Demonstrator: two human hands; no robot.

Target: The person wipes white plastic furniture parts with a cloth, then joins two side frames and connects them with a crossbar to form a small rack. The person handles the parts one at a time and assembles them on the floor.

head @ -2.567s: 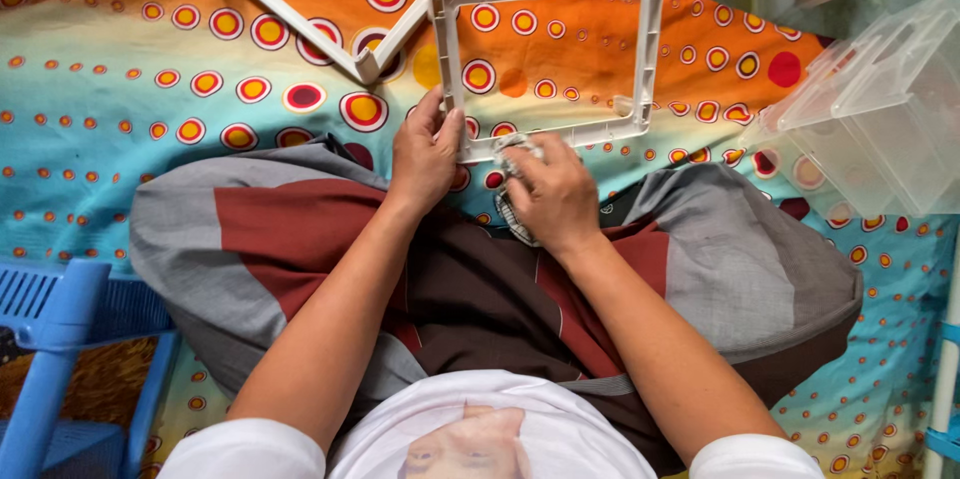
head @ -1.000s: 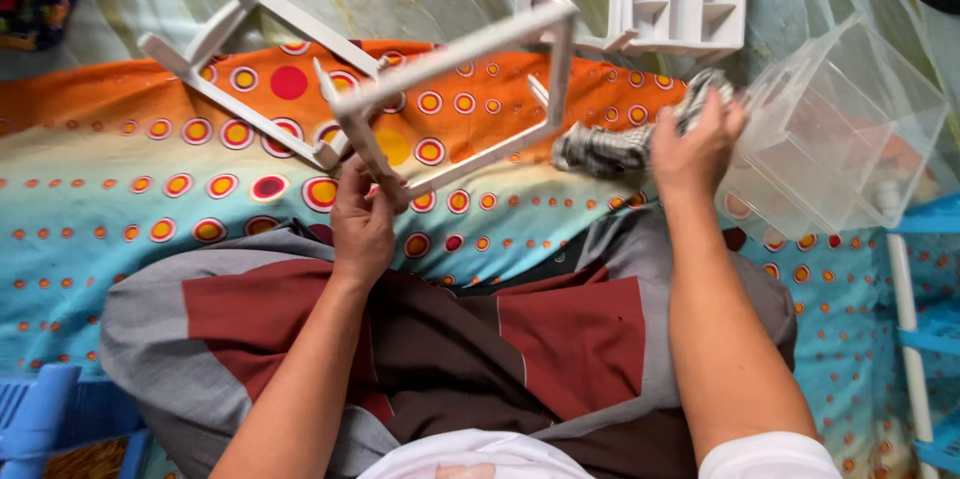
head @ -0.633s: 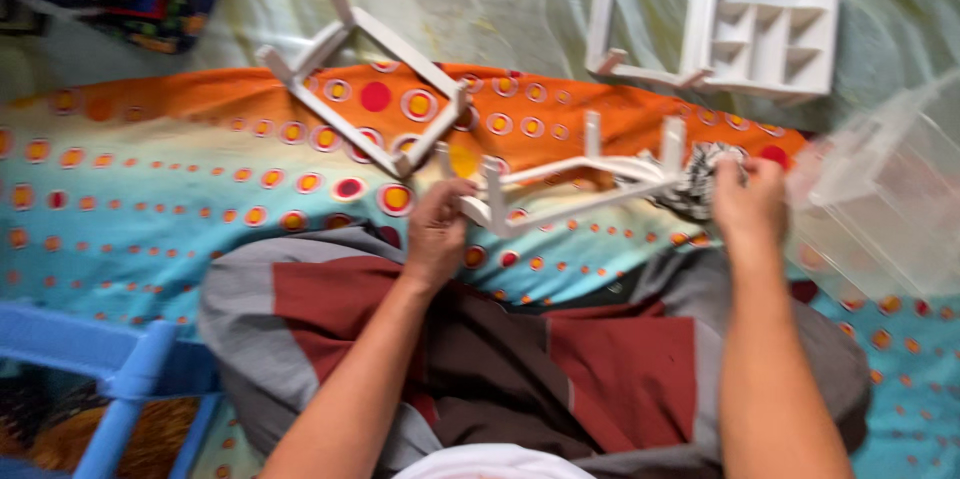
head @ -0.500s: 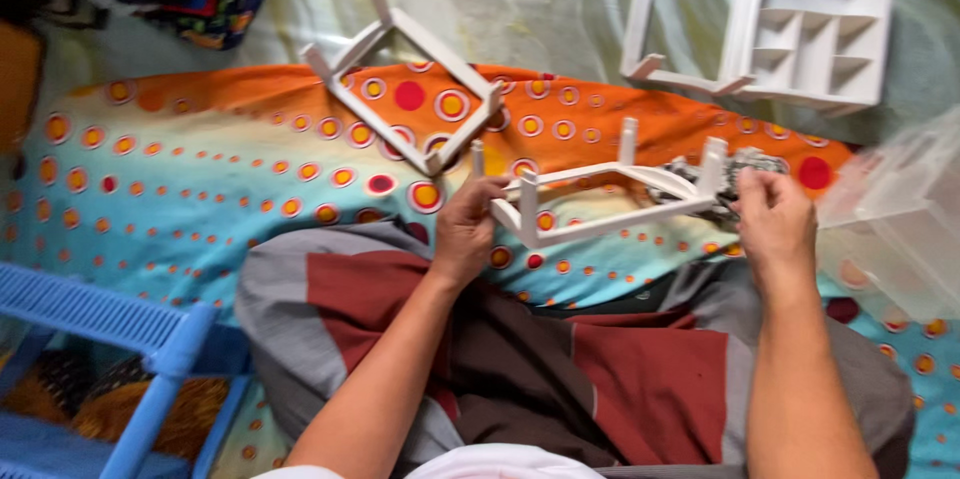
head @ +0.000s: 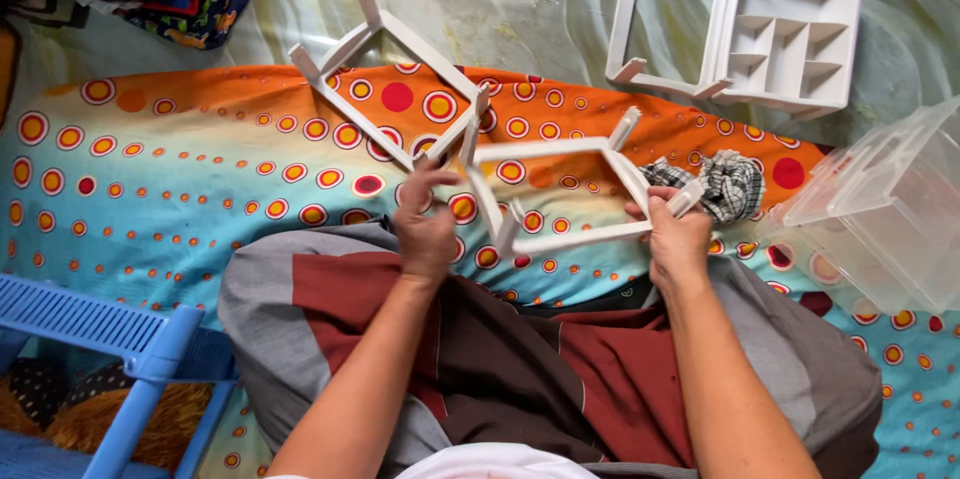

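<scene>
1. Plastic frame (head: 560, 194) hangs tilted over the dotted cloth's (head: 200, 189) middle.
2. Right hand (head: 678, 239) clamps its corner; left hand (head: 425, 229), fingers half curled, barely touches.
3. One-sided grip could let it twist loose.

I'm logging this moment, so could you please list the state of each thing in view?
White frame: held, pegs up.
Left hand: open beside the frame.
Right hand: gripping the frame's right corner.
Second white frame: lying on the cloth.
Checked rag: crumpled.
Divided tray: empty.
Clear bin: tipped sideways.
</scene>
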